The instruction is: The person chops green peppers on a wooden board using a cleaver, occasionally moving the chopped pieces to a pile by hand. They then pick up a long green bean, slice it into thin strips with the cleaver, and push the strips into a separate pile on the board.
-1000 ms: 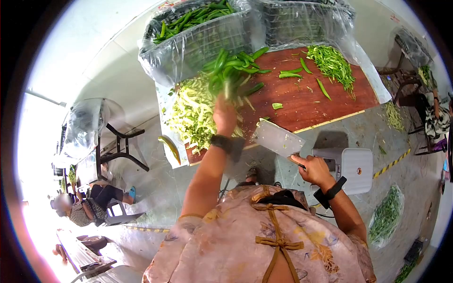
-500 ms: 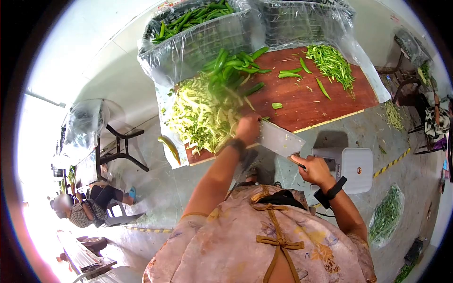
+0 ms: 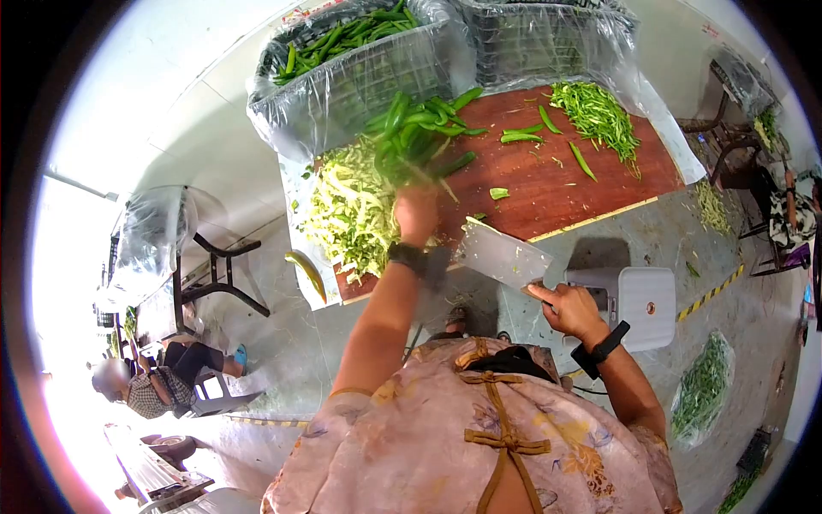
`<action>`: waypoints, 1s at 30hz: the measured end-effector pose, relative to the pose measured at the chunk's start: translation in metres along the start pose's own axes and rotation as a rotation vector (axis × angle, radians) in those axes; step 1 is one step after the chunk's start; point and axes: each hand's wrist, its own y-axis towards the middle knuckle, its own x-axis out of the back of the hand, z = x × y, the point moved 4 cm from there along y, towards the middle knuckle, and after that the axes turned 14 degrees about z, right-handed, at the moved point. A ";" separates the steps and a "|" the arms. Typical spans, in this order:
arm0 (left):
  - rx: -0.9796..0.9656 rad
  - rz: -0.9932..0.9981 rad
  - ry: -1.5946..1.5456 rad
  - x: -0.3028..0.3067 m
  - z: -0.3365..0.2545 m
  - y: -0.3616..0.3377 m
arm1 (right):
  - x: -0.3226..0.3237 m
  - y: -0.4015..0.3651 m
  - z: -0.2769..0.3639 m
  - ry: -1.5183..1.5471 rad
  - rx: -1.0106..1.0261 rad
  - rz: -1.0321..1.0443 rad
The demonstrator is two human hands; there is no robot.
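Observation:
My right hand [image 3: 572, 310] is closed round the handle of a cleaver [image 3: 502, 255], whose broad blade points left past the front edge of the red-brown board [image 3: 565, 201]. Smeared by motion, my left hand [image 3: 416, 214] reaches over the board beside a heap of pale green cut strips [image 3: 347, 206]. Just beyond it lies a pile of whole green peppers [image 3: 419, 124], partly blurred; the fingers are too smeared to read. A pile of sliced green peppers [image 3: 595, 120] sits at the board's far right. A few loose peppers [image 3: 522, 135] lie between the piles.
Behind the board stand two plastic-lined crates; green peppers [image 3: 342, 43] show in the left crate [image 3: 360, 90]. A grey-white stool [image 3: 646, 308] is to my right, near a bag of greens [image 3: 702, 394]. A seated person [image 3: 163, 377] is at far left.
My left hand has moved away from the cleaver blade, forward and left toward the whole green peppers. My right hand and the cleaver have hardly moved.

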 end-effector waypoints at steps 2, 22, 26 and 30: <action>-0.148 0.021 0.329 -0.003 -0.012 -0.001 | -0.001 -0.001 0.001 -0.016 0.012 -0.004; -0.182 -0.086 -0.020 0.024 -0.023 -0.018 | -0.021 -0.065 -0.008 0.059 -0.125 -0.251; -0.362 -0.471 0.162 0.094 -0.017 -0.030 | -0.024 -0.059 -0.006 0.066 -0.156 -0.286; -0.284 -0.140 0.367 0.073 0.016 -0.025 | -0.029 -0.052 -0.008 0.103 -0.169 -0.269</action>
